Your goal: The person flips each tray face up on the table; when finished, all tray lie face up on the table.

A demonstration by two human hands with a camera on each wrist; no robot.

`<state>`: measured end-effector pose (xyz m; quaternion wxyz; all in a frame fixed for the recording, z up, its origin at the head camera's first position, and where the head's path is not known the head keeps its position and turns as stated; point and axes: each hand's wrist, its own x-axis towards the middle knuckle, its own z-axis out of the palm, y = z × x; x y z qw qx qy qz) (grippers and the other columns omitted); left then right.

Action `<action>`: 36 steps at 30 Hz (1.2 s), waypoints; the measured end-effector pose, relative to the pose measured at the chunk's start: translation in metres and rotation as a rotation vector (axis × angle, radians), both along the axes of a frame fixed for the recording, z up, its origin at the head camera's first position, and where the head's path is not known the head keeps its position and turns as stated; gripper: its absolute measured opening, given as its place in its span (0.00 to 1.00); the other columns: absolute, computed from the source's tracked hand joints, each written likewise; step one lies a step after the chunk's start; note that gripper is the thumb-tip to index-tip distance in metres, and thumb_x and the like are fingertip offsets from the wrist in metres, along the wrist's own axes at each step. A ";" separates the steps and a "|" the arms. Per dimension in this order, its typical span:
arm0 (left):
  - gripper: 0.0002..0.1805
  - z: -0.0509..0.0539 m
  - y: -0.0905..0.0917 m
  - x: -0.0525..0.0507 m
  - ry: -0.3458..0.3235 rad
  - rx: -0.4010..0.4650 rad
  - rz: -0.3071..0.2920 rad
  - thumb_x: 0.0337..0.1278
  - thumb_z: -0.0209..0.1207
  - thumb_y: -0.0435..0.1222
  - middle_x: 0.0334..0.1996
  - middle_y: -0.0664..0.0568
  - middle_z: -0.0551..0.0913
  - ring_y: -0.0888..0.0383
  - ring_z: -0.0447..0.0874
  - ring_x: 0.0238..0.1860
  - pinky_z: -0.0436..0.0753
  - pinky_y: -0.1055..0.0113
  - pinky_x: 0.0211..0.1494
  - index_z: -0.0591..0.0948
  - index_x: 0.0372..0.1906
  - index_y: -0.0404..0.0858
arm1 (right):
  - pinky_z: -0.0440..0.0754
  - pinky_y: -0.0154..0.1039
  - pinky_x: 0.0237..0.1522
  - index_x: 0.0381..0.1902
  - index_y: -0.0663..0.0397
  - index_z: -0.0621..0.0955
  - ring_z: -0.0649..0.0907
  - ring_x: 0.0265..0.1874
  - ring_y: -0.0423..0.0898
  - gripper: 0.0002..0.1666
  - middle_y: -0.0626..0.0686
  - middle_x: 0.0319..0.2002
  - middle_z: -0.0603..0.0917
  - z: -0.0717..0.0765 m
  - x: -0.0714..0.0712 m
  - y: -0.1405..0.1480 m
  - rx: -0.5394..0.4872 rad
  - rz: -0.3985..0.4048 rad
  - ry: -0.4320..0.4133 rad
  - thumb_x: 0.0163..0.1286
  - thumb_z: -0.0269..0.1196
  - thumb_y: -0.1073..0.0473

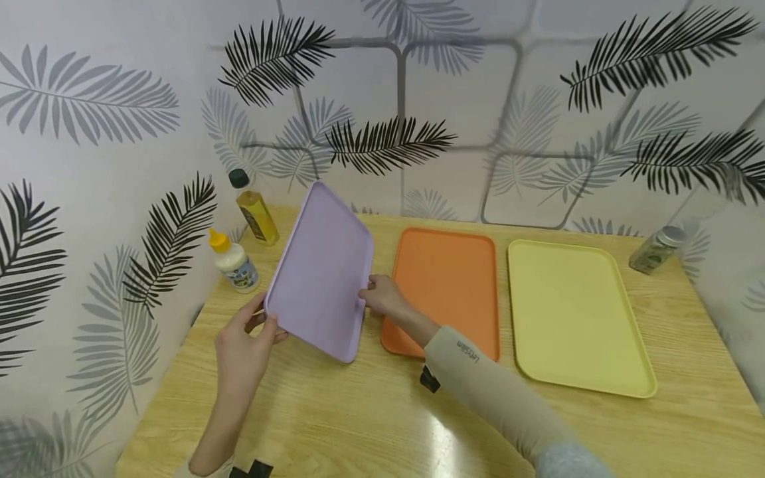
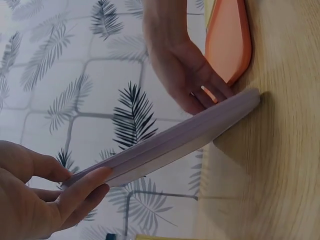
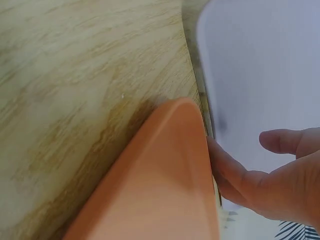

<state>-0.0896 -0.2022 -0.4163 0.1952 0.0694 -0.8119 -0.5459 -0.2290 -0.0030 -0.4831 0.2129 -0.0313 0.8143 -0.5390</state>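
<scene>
A light purple tray (image 1: 325, 265) stands tilted over the left part of the table, its left side raised and its lower right corner close to the tabletop. My left hand (image 1: 244, 345) grips its near left corner, thumb on one face and fingers behind. At the right edge, my right hand (image 1: 387, 297) holds the rim, with fingers round the outer side and the thumb over the inner face in the right wrist view. Just right of it lies an orange tray (image 1: 448, 292), flat on the table, partly covered by my right forearm.
A yellow tray (image 1: 580, 318) lies flat further right. At the back left stand a bottle of yellow liquid (image 1: 258, 216) and a white bottle with a yellow cap (image 1: 236, 265). A lidded glass jar (image 1: 656, 251) is at the back right. Patterned walls border the wooden table (image 1: 335, 425).
</scene>
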 end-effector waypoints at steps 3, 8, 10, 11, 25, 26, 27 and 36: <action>0.23 -0.001 -0.012 -0.003 -0.098 0.092 0.006 0.62 0.53 0.23 0.53 0.38 0.78 0.59 0.83 0.41 0.85 0.69 0.34 0.73 0.63 0.28 | 0.83 0.45 0.41 0.56 0.75 0.72 0.81 0.36 0.50 0.22 0.65 0.49 0.78 0.000 0.000 0.001 -0.010 -0.006 0.011 0.68 0.56 0.66; 0.24 -0.002 -0.025 -0.009 -0.181 0.285 -0.008 0.65 0.50 0.23 0.54 0.36 0.74 0.64 0.84 0.38 0.85 0.65 0.39 0.70 0.66 0.30 | 0.84 0.44 0.33 0.33 0.69 0.73 0.77 0.26 0.45 0.03 0.52 0.28 0.74 -0.003 -0.003 0.004 -0.053 -0.045 0.026 0.62 0.58 0.73; 0.24 -0.003 -0.029 -0.010 -0.195 0.341 -0.014 0.65 0.49 0.23 0.55 0.35 0.73 0.63 0.85 0.38 0.85 0.63 0.39 0.69 0.66 0.29 | 0.85 0.44 0.32 0.37 0.73 0.76 0.80 0.25 0.47 0.06 0.54 0.27 0.77 -0.004 -0.005 0.007 -0.086 -0.062 0.016 0.59 0.58 0.77; 0.25 -0.003 -0.030 -0.010 -0.207 0.359 -0.018 0.65 0.49 0.23 0.55 0.35 0.72 0.63 0.85 0.38 0.85 0.62 0.40 0.68 0.66 0.28 | 0.86 0.46 0.32 0.41 0.76 0.77 0.82 0.25 0.48 0.11 0.56 0.28 0.78 -0.004 -0.006 0.008 -0.105 -0.070 0.009 0.58 0.57 0.79; 0.29 -0.002 -0.055 -0.013 -0.294 0.355 -0.196 0.67 0.50 0.24 0.56 0.36 0.64 0.62 0.83 0.41 0.84 0.59 0.45 0.60 0.71 0.26 | 0.86 0.45 0.28 0.62 0.72 0.71 0.86 0.29 0.52 0.33 0.66 0.43 0.84 0.003 -0.012 0.027 -0.251 -0.134 -0.156 0.57 0.60 0.82; 0.29 -0.002 -0.057 -0.013 -0.297 0.351 -0.219 0.67 0.50 0.25 0.56 0.36 0.64 0.62 0.82 0.42 0.84 0.58 0.45 0.60 0.71 0.27 | 0.86 0.44 0.27 0.62 0.71 0.71 0.86 0.27 0.50 0.32 0.65 0.42 0.84 0.003 -0.012 0.029 -0.255 -0.139 -0.157 0.57 0.60 0.81; 0.29 -0.002 -0.058 -0.014 -0.301 0.352 -0.246 0.67 0.51 0.25 0.56 0.35 0.64 0.61 0.83 0.42 0.84 0.58 0.45 0.60 0.71 0.28 | 0.86 0.44 0.26 0.61 0.70 0.72 0.85 0.26 0.49 0.32 0.64 0.41 0.84 0.004 -0.012 0.031 -0.258 -0.146 -0.162 0.57 0.61 0.81; 0.31 -0.005 -0.074 -0.029 -0.419 0.322 -0.433 0.72 0.50 0.41 0.64 0.39 0.67 0.61 0.83 0.45 0.84 0.60 0.47 0.59 0.72 0.33 | 0.85 0.43 0.22 0.64 0.69 0.70 0.84 0.23 0.47 0.34 0.62 0.39 0.82 0.004 -0.008 0.049 -0.284 -0.167 -0.166 0.57 0.60 0.81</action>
